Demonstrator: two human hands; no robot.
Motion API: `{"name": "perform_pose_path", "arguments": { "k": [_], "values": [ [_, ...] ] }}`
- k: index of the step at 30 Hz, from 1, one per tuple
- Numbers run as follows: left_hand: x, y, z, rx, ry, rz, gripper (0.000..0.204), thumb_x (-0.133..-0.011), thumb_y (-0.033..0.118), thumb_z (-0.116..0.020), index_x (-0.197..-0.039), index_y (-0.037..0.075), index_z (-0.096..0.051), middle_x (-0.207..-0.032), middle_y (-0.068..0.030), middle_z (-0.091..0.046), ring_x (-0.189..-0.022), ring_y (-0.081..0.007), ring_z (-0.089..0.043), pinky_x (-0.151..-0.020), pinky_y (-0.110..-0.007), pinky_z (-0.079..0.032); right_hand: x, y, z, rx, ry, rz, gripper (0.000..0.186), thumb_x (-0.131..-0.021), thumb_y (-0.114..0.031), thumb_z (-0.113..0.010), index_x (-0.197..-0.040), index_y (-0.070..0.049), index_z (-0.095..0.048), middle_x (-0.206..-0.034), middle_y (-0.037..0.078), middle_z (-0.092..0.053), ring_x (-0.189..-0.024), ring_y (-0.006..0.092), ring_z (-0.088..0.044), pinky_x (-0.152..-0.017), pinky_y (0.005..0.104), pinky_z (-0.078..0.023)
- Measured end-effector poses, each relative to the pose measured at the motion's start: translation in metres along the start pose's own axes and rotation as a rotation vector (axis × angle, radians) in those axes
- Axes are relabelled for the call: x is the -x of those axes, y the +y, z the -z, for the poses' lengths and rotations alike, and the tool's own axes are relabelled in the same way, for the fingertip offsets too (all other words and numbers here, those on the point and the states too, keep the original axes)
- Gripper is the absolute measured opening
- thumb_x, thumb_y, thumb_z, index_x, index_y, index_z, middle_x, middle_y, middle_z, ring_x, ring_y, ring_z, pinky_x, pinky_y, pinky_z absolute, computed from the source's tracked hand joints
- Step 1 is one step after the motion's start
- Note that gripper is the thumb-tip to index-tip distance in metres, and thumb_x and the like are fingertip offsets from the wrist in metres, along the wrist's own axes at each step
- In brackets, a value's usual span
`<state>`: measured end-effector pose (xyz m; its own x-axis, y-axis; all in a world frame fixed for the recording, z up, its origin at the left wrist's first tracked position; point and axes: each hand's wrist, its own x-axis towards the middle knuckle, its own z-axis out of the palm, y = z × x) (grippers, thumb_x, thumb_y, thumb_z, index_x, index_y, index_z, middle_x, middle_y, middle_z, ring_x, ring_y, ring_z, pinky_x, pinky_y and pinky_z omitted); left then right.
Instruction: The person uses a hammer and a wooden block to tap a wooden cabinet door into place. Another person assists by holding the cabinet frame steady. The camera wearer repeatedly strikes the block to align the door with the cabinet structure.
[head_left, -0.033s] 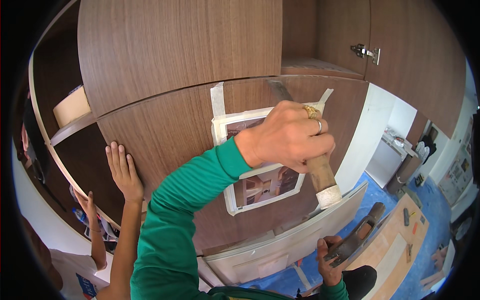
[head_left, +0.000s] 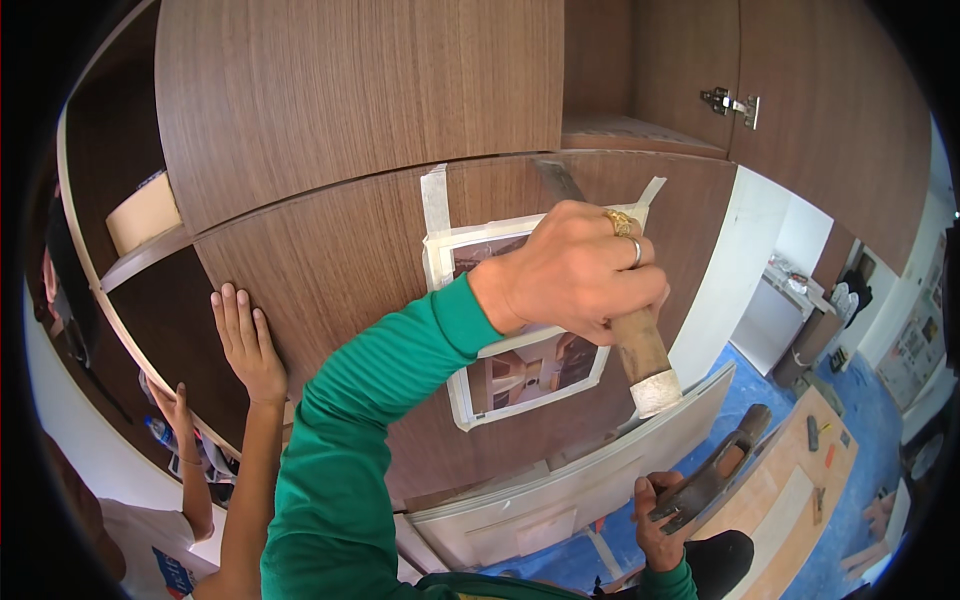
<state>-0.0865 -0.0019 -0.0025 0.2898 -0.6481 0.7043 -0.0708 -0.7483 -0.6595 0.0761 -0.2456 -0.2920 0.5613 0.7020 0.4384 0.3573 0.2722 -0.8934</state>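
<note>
Left hand (head_left: 588,272) clamps a stiff-looking chisel (head_left: 640,343), best held by its handle (head_left: 647,357); right hand (head_left: 657,528) grips a heavy-looking plane (head_left: 704,487).

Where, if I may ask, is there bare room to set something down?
The open cupboard's shelf looks bare left of the hinge, as does the wooden board between the hand plane and the pale strip. Crowded: the board's far end, with small tools, and the taped prints, behind the left hand and wooden-handled tool.

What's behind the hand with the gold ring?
Behind the left hand is a sheet taped to a brown panel. Its top left corner and bottom show. The hand and green sleeve cover much of the rest, so that can't be seen.
</note>
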Motion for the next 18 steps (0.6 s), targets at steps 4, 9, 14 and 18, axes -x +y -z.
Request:
{"name": "perform_pose_path", "arguments": {
  "k": [4, 9, 14, 18],
  "values": [
    [0.003, 0.0, -0.009, -0.036, 0.154, 0.005, 0.031, -0.07, 0.011, -0.083, -0.063, 0.012, -0.053, -0.062, -0.0015, -0.045, -0.05, -0.0198, -0.05, -0.042, -0.033, -0.036, 0.005, 0.005, 0.007, 0.075, -0.09, -0.007, 0.031, -0.1, -0.023, -0.073, -0.105, 0.004, -0.059, -0.077, 0.008, -0.06, -0.06, 0.0153, -0.059, -0.055, 0.0303, -0.049],
    [0.003, -0.001, -0.009, -0.088, 0.028, 0.021, 0.03, -0.069, 0.013, -0.084, -0.064, 0.013, -0.054, -0.064, -0.001, -0.046, -0.051, -0.0191, -0.05, -0.043, -0.033, -0.037, -0.001, -0.001, 0.008, 0.126, -0.093, -0.029, 0.034, -0.102, -0.026, -0.069, -0.108, 0.005, -0.057, -0.078, 0.008, -0.059, -0.06, 0.0153, -0.06, -0.054, 0.0302, -0.05],
    [0.0, -0.001, -0.011, -0.071, 0.109, 0.038, 0.032, -0.067, 0.014, -0.085, -0.063, 0.013, -0.053, -0.063, -0.0011, -0.044, -0.051, -0.0188, -0.049, -0.044, -0.033, -0.037, -0.008, -0.015, -0.003, 0.097, -0.01, 0.029, 0.026, -0.102, -0.02, -0.07, -0.102, 0.004, -0.061, -0.074, 0.008, -0.061, -0.062, 0.0152, -0.061, -0.058, 0.0319, -0.052],
    [-0.002, -0.003, -0.009, -0.094, 0.02, 0.039, 0.034, -0.066, 0.014, -0.086, -0.063, 0.012, -0.052, -0.063, -0.0013, -0.044, -0.05, -0.0193, -0.049, -0.044, -0.034, -0.038, -0.03, -0.013, -0.023, 0.021, 0.042, 0.145, 0.019, -0.103, -0.014, -0.069, -0.1, 0.003, -0.06, -0.073, 0.007, -0.061, -0.062, 0.0132, -0.06, -0.056, 0.0305, -0.051]
  ]
}}
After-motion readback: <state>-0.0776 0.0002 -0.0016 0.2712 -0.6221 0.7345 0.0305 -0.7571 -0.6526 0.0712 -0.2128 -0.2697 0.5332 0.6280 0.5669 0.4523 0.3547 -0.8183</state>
